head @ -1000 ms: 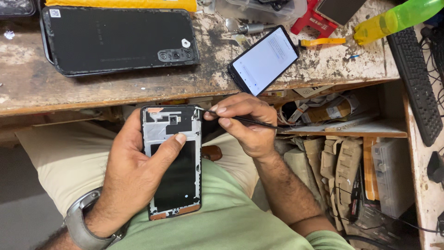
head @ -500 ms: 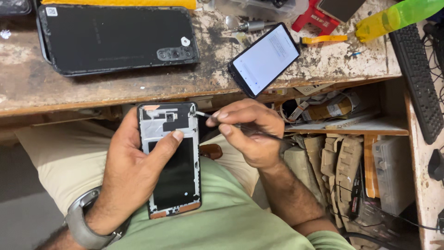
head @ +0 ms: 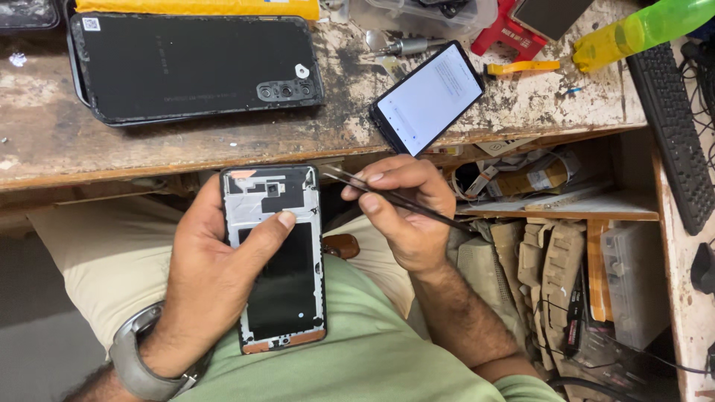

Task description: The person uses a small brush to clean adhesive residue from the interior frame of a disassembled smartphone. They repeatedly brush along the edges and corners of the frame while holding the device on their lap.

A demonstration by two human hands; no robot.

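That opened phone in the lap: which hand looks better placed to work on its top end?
The right hand, probably. It holds the tweezers with tips beside the opened phone's upper right edge, while the left hand is busy gripping the phone, thumb across it.

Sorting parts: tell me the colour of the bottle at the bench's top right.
Bright green bottle, head view.

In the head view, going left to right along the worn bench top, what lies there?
Black phone back cover → lit phone with white screen, overhanging the bench edge → orange strip tool → yellow-green bottle → black keyboard.
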